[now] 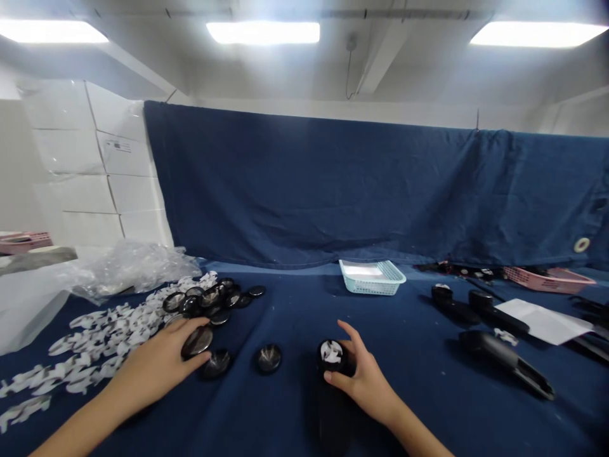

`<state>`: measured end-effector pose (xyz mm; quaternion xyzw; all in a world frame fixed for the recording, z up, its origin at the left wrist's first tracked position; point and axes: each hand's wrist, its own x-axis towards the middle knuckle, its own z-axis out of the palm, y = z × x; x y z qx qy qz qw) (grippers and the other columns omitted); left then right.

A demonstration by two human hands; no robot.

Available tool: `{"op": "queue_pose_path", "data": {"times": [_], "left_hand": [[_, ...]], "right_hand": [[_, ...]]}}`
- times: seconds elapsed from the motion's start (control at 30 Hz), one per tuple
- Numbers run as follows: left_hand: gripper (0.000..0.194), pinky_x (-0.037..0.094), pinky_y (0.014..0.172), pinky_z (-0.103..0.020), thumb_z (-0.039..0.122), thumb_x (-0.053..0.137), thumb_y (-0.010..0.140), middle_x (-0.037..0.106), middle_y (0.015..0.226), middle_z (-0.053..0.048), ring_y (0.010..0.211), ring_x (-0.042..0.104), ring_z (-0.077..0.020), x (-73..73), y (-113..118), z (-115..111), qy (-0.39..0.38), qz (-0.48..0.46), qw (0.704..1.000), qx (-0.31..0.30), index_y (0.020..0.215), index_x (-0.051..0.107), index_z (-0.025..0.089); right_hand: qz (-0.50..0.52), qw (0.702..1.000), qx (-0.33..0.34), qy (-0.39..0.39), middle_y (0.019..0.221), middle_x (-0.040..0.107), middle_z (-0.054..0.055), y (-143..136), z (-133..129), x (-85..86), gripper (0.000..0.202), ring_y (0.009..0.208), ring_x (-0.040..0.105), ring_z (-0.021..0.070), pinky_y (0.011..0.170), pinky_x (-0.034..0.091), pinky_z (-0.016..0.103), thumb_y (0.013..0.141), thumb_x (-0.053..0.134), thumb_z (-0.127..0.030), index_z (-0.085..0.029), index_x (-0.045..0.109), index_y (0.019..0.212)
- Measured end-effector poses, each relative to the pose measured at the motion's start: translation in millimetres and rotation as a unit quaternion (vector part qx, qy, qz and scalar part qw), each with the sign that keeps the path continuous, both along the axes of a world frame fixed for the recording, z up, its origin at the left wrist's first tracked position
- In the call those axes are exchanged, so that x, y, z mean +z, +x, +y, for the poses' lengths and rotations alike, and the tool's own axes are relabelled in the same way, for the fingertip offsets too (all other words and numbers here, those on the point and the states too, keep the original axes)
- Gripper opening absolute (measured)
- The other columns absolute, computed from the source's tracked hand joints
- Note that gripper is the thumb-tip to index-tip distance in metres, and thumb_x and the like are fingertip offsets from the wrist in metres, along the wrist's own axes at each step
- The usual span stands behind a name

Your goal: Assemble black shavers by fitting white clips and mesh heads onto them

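Note:
My left hand (164,358) grips a round, shiny black cap (196,342) between thumb and fingers, at the near edge of a pile of similar black caps (209,297). Two more caps lie close by: one (217,364) just beside my left thumb, the other (269,358) alone on the blue cloth between my hands. My right hand (359,374) holds the round end of a black device (332,406) from its right side, with thumb and fingers curved around it. A white part (332,351) sits in that round end. The device's lower portion is dark and hard to make out.
Many white parts (118,330) spread over the left side. Behind are plastic film (133,266) and a light blue basket (372,285). To the right lie black devices (507,362), a white sheet (545,320) and a pink basket (549,280). A blue curtain (304,190) hangs behind.

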<state>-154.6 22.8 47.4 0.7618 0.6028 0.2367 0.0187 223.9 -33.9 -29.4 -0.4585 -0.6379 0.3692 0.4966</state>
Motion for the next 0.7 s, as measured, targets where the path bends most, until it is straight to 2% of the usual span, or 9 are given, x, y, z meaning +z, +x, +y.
{"op": "queue_pose_path", "data": {"times": [0.03, 0.1, 0.17, 0.27, 0.37, 0.5, 0.6, 0.7], "left_hand": [[0.055, 0.049, 0.092, -0.04, 0.051, 0.065, 0.073, 0.064, 0.122, -0.009, 0.107, 0.062, -0.0326, 5.0, 12.8, -4.7, -0.025, -0.047, 0.998, -0.036, 0.122, 0.06, 0.026], [0.051, 0.051, 0.089, -0.034, 0.049, 0.059, 0.081, 0.063, 0.125, -0.005, 0.108, 0.062, -0.0269, 11.1, 44.5, -14.6, -0.096, -0.177, 0.974, -0.105, 0.127, 0.054, 0.027], [0.045, 0.05, 0.09, -0.033, 0.044, 0.056, 0.085, 0.062, 0.126, -0.004, 0.106, 0.062, -0.0235, 10.4, 80.6, -22.7, -0.108, -0.25, 0.952, -0.142, 0.127, 0.054, 0.027], [0.044, 0.051, 0.087, -0.033, 0.04, 0.055, 0.086, 0.064, 0.122, -0.005, 0.1, 0.064, -0.0217, 0.1, 131.5, -28.6, -0.101, -0.272, 0.939, -0.183, 0.127, 0.053, 0.024], [0.04, 0.048, 0.092, -0.034, 0.034, 0.056, 0.086, 0.064, 0.12, -0.007, 0.105, 0.062, -0.0215, -12.0, 166.2, -29.9, -0.082, -0.261, 0.936, -0.219, 0.125, 0.054, 0.023], [0.046, 0.043, 0.101, -0.037, 0.03, 0.056, 0.085, 0.06, 0.124, -0.007, 0.116, 0.055, -0.0235, -24.5, 182.7, -30.0, -0.083, -0.19, 0.939, -0.275, 0.13, 0.051, 0.025], [0.044, 0.039, 0.105, -0.041, 0.035, 0.055, 0.086, 0.057, 0.129, -0.008, 0.125, 0.049, -0.0275, -31.7, 182.6, -29.7, -0.069, -0.168, 0.949, -0.257, 0.13, 0.052, 0.027], [0.039, 0.045, 0.098, -0.037, 0.04, 0.052, 0.089, 0.061, 0.118, -0.007, 0.114, 0.056, -0.0259, -35.8, 180.9, -28.8, -0.049, -0.2, 0.946, -0.251, 0.126, 0.054, 0.027]], "right_hand": [[0.002, 1.0, 0.003, 0.009, 0.109, 0.066, 0.003, -1.0, 0.2, 0.0, 0.085, 0.102, 0.064, 0.0206, 0.099, 0.044, 0.041, 0.072, 0.069, -0.014, -0.026, 0.024, 0.143], [0.002, 1.0, 0.013, 0.017, 0.112, 0.065, 0.004, -2.3, 0.7, -1.2, 0.08, 0.103, 0.064, 0.0207, 0.099, 0.045, 0.04, 0.072, 0.069, -0.015, -0.027, 0.029, 0.14], [-0.016, 0.999, 0.014, 0.027, 0.118, 0.062, 0.005, -2.2, 1.1, -3.0, 0.071, 0.107, 0.062, 0.0209, 0.099, 0.044, 0.04, 0.075, 0.067, -0.016, -0.027, 0.033, 0.137], [-0.057, 0.997, 0.0, 0.048, 0.125, 0.057, 0.005, -0.2, 1.3, -4.6, 0.059, 0.114, 0.057, 0.022, 0.101, 0.042, 0.038, 0.076, 0.065, -0.017, -0.026, 0.042, 0.13], [-0.073, 0.996, -0.008, 0.057, 0.112, 0.061, 0.003, 1.9, 2.2, -5.4, 0.046, 0.101, 0.06, 0.0208, 0.092, 0.046, 0.035, 0.076, 0.065, -0.018, -0.024, 0.047, 0.118], [-0.08, 0.995, -0.016, 0.06, 0.097, 0.063, 0.0, 3.4, 4.9, -8.0, 0.036, 0.089, 0.061, 0.0187, 0.081, 0.048, 0.03, 0.076, 0.066, -0.018, -0.023, 0.046, 0.106], [-0.087, 0.994, -0.013, 0.06, 0.097, 0.064, -0.001, 4.0, 5.8, -7.8, 0.031, 0.087, 0.061, 0.018, 0.079, 0.047, 0.029, 0.077, 0.066, -0.018, -0.024, 0.046, 0.101], [-0.091, 0.994, 0.002, 0.06, 0.107, 0.065, 0.0, 3.7, 5.6, -4.1, 0.029, 0.092, 0.062, 0.0179, 0.083, 0.047, 0.029, 0.079, 0.065, -0.017, -0.025, 0.046, 0.1]]}}
